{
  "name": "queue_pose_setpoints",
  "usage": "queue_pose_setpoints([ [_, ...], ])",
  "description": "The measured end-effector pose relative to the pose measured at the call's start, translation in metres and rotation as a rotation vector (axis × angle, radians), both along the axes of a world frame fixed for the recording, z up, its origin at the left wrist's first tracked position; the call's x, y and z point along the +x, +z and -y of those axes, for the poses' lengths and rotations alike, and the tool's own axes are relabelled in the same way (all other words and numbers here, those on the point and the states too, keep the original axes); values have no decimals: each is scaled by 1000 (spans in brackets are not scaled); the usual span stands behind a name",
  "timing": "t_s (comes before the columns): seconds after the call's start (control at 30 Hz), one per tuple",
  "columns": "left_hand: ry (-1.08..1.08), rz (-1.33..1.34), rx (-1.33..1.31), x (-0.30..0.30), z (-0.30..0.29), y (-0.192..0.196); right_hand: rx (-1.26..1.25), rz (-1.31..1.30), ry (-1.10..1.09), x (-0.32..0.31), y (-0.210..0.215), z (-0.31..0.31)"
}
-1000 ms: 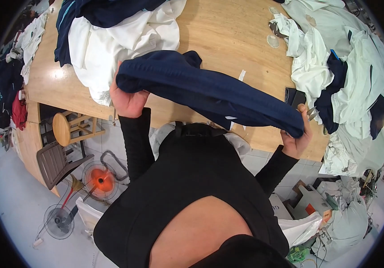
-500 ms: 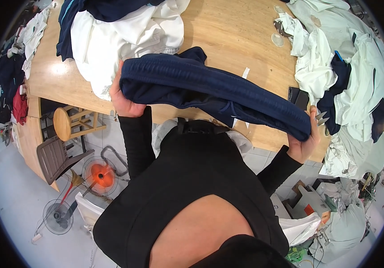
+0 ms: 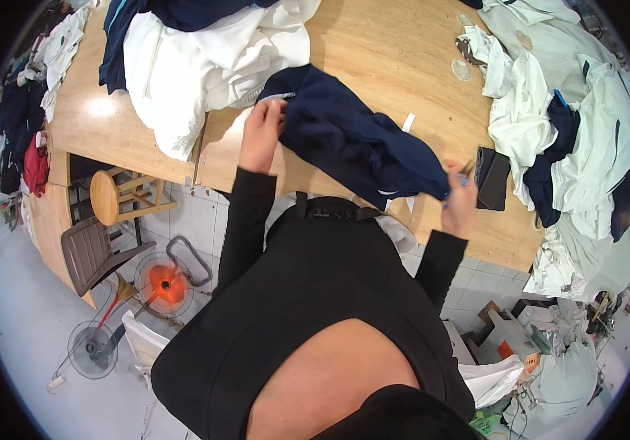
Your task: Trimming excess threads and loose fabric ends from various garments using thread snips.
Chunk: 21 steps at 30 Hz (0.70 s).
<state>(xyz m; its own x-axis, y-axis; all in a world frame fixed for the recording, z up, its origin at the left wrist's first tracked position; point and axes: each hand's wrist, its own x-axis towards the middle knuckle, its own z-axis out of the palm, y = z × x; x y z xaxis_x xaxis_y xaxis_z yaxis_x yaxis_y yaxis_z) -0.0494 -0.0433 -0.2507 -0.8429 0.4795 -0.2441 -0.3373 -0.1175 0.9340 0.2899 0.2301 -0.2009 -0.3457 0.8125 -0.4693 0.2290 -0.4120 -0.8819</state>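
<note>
A pair of navy trousers (image 3: 359, 143) lies bunched at the table's near edge, its waistband not spread. My left hand (image 3: 260, 136) pinches the garment's left end, beside a pale strip of lining or edge. At the other end my right hand (image 3: 460, 196) is closed on the navy cloth. A small pair of thread snips (image 3: 466, 169) pokes out of that same hand, its blades blurred and mostly hidden by the fingers.
A dark folded cloth (image 3: 492, 178) lies right of my right hand. White garments (image 3: 197, 66) are heaped at far left, more white clothes (image 3: 513, 110) at right. A wooden stool (image 3: 106, 198), a folding chair (image 3: 95, 253) and an orange fan (image 3: 164, 284) stand at lower left.
The waistband was stretched wide between both hands; now the trousers are lowered and bunched. My hands have come closer together, the left moving right and the right moving left.
</note>
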Motion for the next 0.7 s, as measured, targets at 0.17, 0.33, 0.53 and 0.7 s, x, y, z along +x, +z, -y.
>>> queue_pose_setpoints([
  [0.17,59,-407,-454,48,16,18,275,220,-52,12,-29,23],
  [0.33,-354,-194,-530,57,34,1,741,332,37,-42,42,29],
  [0.53,-554,-67,-544,67,2,10,795,47,636,-102,24,75],
  [0.7,-616,-314,-348,69,1,24,690,127,736,-116,-7,103],
])
